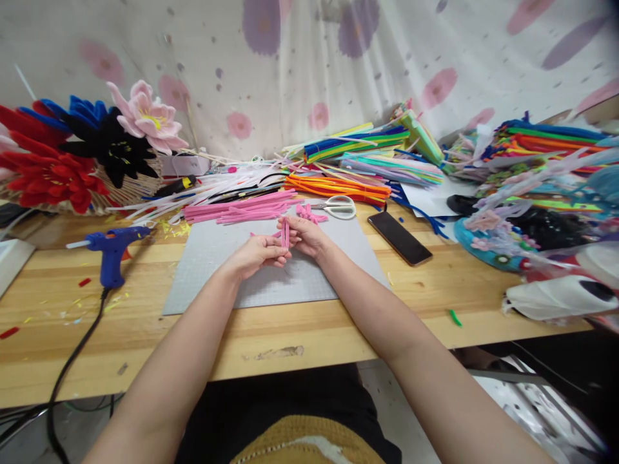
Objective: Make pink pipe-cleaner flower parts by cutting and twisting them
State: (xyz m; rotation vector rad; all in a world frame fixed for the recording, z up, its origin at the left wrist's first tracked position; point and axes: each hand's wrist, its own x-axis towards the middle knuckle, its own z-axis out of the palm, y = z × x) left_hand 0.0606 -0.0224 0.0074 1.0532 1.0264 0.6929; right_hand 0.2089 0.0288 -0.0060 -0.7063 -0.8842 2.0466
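Above the grey cutting mat [193, 283], my left hand [261, 253] and my right hand [304, 235] meet, both closed on a short bent pink pipe cleaner piece [285, 235] that stands roughly upright between the fingertips. More small pink pieces [312, 214] lie just behind my right hand on the mat. A pile of long pink pipe cleaners [242, 207] rests along the mat's back edge. Scissors with pale handles [340, 207] lie at the mat's back right.
A blue glue gun [112, 254] with a black cord stands at the left, below fluffy flowers [149, 119]. A black phone [399, 238] lies right of the mat. Orange pipe cleaners [338, 187] and other coloured bundles line the back. A white roll [556, 298] is at the right.
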